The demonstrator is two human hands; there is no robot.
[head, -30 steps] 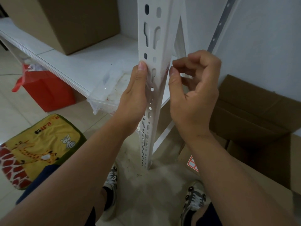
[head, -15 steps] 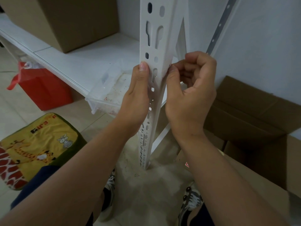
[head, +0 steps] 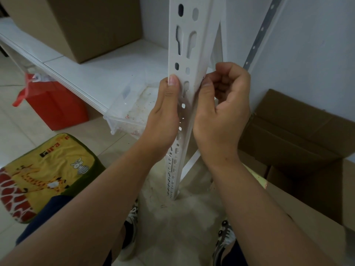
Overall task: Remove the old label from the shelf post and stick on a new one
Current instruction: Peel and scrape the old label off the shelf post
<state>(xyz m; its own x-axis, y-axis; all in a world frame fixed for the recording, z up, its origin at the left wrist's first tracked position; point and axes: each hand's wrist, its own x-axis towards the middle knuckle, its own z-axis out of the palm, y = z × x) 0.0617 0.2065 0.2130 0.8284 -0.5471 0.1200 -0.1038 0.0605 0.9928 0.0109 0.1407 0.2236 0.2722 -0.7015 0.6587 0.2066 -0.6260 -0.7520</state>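
White walls and a white shelf [head: 99,73] sit behind your hands. Your left hand [head: 163,120] holds the shelf post [head: 187,54], thumb flat on its front. Your right hand [head: 221,112], just beside it, has curled fingers picking at the post's right edge. You cannot see the label clearly there.

Hands: 2, left [head: 163,120], right [head: 221,116]. Post [head: 187,45]: 1. Cardboard boxes: 2, on shelf [head: 92,25], on floor [head: 297,135]. Clear tray [head: 126,116]: 1. Red bag [head: 55,106]: 1. Cushion [head: 42,171]: 1. Shoes: 2.
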